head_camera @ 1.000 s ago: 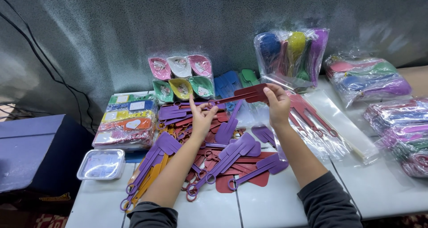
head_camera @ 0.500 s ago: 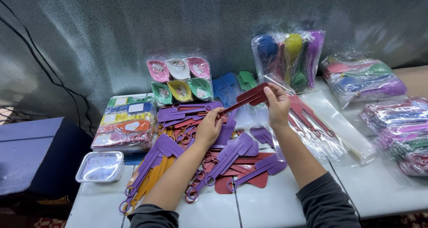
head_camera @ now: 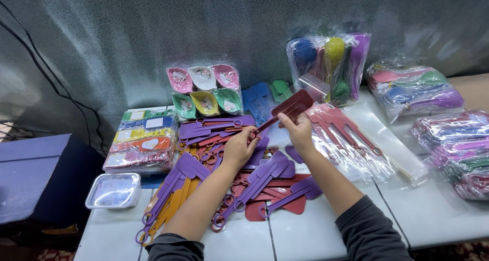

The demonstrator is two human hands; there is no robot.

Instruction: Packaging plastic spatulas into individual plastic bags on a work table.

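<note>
Both my hands hold one dark red plastic spatula (head_camera: 290,107) lifted above the table. My left hand (head_camera: 239,148) pinches its handle end near the ring. My right hand (head_camera: 298,131) grips the shaft just below the flat blade. Under my hands lies a loose heap of purple, red and orange spatulas (head_camera: 244,182) with ring handles. To the right of my right hand rests a clear bag of red spatulas (head_camera: 346,138).
A white tiled table (head_camera: 438,215) carries bagged coloured utensils at the right (head_camera: 417,90) and back (head_camera: 331,62), packs of small leaf-shaped dishes (head_camera: 204,90), a stack of flat colourful packs (head_camera: 142,141) and a clear plastic box (head_camera: 113,190). A dark blue box (head_camera: 35,174) stands left.
My left hand has closed on the red spatula's handle end, having been open over the pile. My right hand keeps the spatula lifted and has tilted it.
</note>
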